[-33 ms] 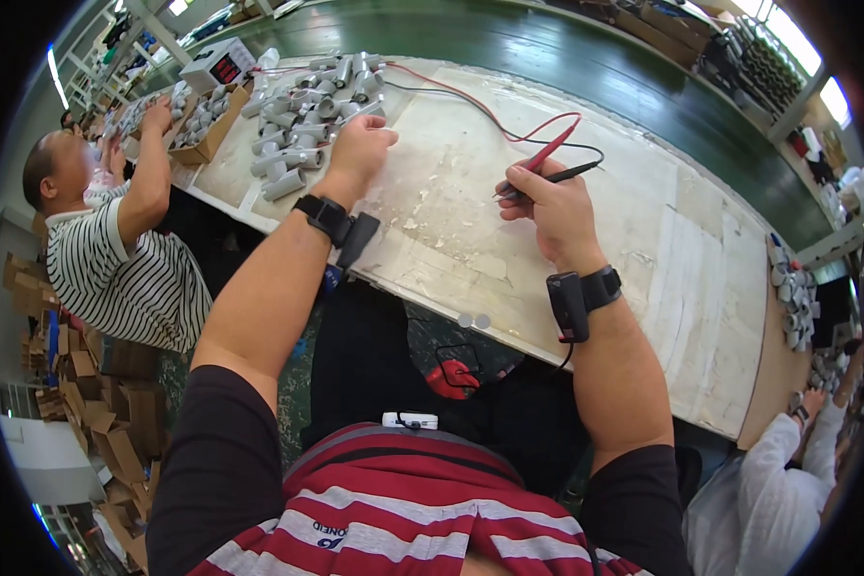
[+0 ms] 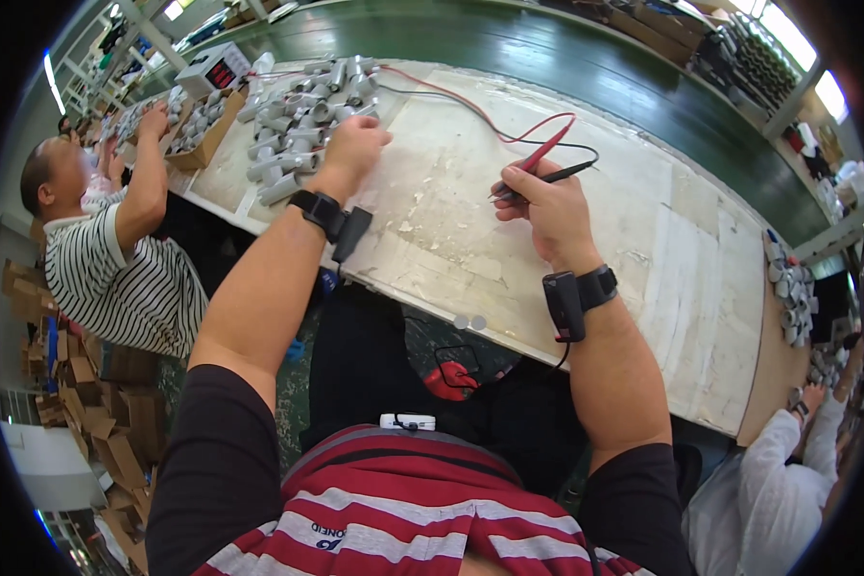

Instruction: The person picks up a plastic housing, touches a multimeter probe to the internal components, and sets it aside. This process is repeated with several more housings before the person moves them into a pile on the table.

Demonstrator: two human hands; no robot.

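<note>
My left hand [image 2: 353, 152] is just right of a heap of grey cylindrical parts [image 2: 293, 125], slightly blurred. Its fingers are loosely bent, tips apart, with no part visible in them. My right hand [image 2: 549, 204], over the middle of the table, grips two test probes together: a red probe [image 2: 547, 147] and a black probe [image 2: 568, 171]. Their thin metal tips point left, toward the heap, and touch nothing. A red and a black lead [image 2: 461, 98] loop from the probes across the tabletop to behind the heap.
The worn whitish table [image 2: 451, 216] runs to the right. A cardboard box [image 2: 204, 144] of grey parts and a white meter with a red display [image 2: 216, 69] stand far left. A co-worker in stripes [image 2: 125, 259] sits left, another in white [image 2: 768, 490] right.
</note>
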